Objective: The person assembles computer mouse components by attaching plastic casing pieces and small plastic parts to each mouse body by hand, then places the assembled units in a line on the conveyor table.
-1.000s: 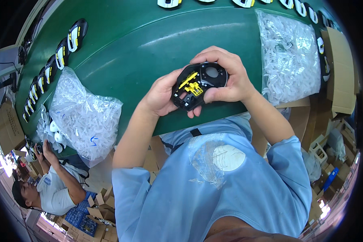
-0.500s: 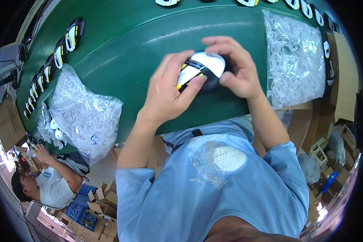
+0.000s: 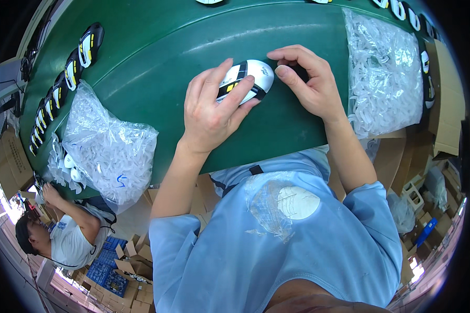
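Note:
A computer mouse [image 3: 251,77] with a white shell and black and yellow trim lies top side up on the green conveyor belt [image 3: 156,57]. My left hand [image 3: 211,109] rests over its near side, fingers wrapped on the shell. My right hand [image 3: 308,83] is just to the right, its fingertips touching the mouse's far right end.
A clear bag of small white parts [image 3: 107,148] lies left on the belt, another bag [image 3: 384,73] right. A row of similar mice [image 3: 62,83] runs along the belt's left edge. A co-worker [image 3: 62,235] sits at lower left. Cardboard boxes [image 3: 446,115] stand right.
The mouse was held underside up above the belt, showing black and yellow insides; it has been turned over and set down on the belt, farther from me, both hands following.

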